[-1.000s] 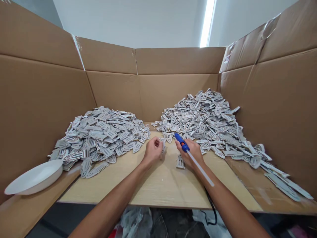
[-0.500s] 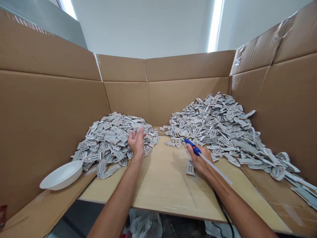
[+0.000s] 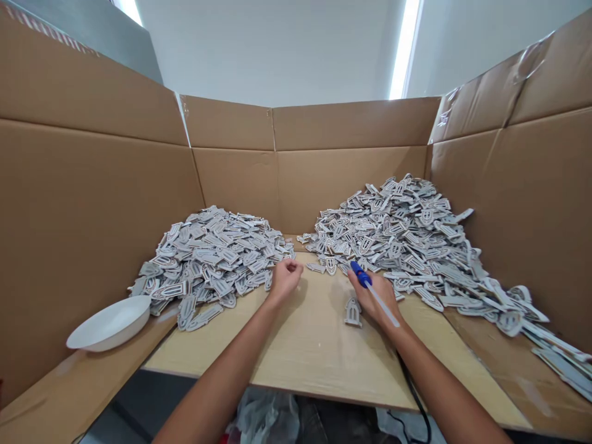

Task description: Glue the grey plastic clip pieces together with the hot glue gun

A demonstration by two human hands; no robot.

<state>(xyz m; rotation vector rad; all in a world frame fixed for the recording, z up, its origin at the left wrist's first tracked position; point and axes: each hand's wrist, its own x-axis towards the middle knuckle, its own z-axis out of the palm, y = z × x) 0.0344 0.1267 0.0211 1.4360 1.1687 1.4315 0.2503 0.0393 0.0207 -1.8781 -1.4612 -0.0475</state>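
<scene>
My right hand [image 3: 374,296] is wrapped round a blue glue gun [image 3: 361,274], with a translucent glue stick [image 3: 383,304] sticking out of its rear toward me. Beside that hand, on the board, lies a single grey arch-shaped piece [image 3: 353,312] with slots cut in it. My left hand [image 3: 285,279] hovers over the middle of the board, right of the left pile [image 3: 217,259] of such pieces. Its fingers are curled together, and nothing shows in them. A larger pile [image 3: 388,228] of grey pieces rises behind my right hand.
Tall cardboard walls [image 3: 351,126] enclose the work board [image 3: 305,345] at the back and sides. A white bowl [image 3: 110,324] stands at the left. The gun's black cord [image 3: 414,388] hangs over the front edge. Loose pieces [image 3: 567,370] spread along the right side.
My left hand has moved right, away from the left pile, and its spread fingers have curled closed. My right hand stays in about the same place with the glue gun, which has turned slightly.
</scene>
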